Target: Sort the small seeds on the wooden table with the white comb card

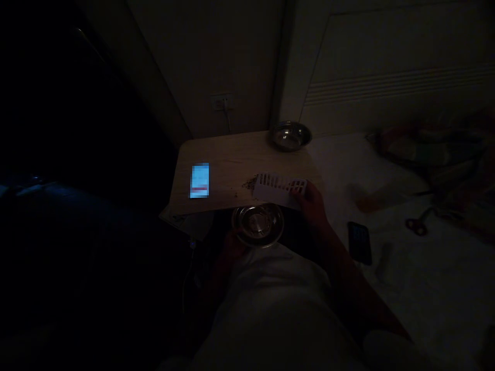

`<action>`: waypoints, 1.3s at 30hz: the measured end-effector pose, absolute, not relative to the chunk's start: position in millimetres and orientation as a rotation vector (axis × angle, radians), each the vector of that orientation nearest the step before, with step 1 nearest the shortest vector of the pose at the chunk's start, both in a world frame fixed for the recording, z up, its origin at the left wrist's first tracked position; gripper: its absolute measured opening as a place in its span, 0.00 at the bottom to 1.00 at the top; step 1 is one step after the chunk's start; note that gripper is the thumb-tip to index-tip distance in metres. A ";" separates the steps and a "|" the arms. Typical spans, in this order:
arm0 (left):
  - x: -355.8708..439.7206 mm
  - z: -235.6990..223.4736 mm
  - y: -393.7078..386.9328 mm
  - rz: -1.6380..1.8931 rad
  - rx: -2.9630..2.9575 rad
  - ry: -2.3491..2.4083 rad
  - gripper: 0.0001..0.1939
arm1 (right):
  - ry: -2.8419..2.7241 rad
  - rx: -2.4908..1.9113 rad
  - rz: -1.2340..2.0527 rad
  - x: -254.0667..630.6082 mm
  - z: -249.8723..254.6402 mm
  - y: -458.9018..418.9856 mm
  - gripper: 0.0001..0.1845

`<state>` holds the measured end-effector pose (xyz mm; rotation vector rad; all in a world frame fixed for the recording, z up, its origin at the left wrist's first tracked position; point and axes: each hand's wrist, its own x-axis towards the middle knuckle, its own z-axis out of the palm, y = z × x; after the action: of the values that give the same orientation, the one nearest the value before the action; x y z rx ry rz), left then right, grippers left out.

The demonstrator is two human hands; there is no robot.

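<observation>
My right hand [312,203] is closed on one end of a flat white slotted plastic piece [270,193], which lies on or just above the small wooden table near its front edge. Dark crumb-like bits [249,183] are heaped at the piece's far left end, with a few scattered further left. Just below the table edge, my left hand [235,243] grips the left rim of a shiny metal bowl [258,225]. Some small bits seem to lie inside that bowl, but the dim light hides what they are.
A lit phone-like screen [199,180] is on the left of the wooden table [224,154]. Another metal bowl [291,136] stands at its back right corner. To the right, a dark phone [359,242] and scissors [416,225] lie on a white sheet. A wall socket [221,101] holds a plug.
</observation>
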<state>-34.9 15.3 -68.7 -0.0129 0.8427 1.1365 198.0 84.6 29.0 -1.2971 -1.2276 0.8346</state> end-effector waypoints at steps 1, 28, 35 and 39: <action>-35.1 -68.8 15.3 1.132 -0.011 0.845 0.15 | -1.236 -1.300 0.834 197.4 29.3 84.2 0.13; -35.5 -63.5 17.7 1.088 -0.054 0.888 0.16 | -1.106 -1.261 0.913 214.1 16.7 80.3 0.15; -34.9 -65.7 16.7 1.070 -0.077 0.893 0.12 | -1.129 -1.274 0.934 210.9 18.3 79.4 0.15; -35.9 -67.6 16.9 1.127 -0.060 0.906 0.14 | -1.117 -1.275 0.938 208.7 17.6 79.9 0.15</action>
<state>-35.9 16.9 -67.6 -0.0603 0.9055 1.1269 208.7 79.9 17.6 -1.2747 -1.1172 0.9381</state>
